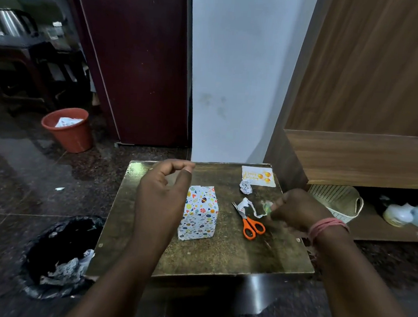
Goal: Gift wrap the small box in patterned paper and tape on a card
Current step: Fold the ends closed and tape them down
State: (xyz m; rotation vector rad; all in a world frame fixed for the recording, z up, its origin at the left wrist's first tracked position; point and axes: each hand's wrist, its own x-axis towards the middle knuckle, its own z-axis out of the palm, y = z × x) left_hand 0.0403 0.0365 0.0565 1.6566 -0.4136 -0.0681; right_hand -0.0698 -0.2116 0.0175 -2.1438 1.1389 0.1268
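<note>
Surface near edge open; clutter at back right.
Box mid-surface, scissors + paper scraps block right; card far corner.

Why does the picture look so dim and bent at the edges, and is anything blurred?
Head view: the room is dim; glare shines on the near-left corner of the table. The wide lens bows the door and wall edges. The right hand is smeared by motion blur, so what it pinches is unclear; the left hand, wrapped box and scissors stay fairly sharp.

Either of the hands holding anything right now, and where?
Right hand pinches a small greenish item, blurred, possibly tape. Left hand has thumb and forefinger pinched; anything between them is too faint to tell.
</note>
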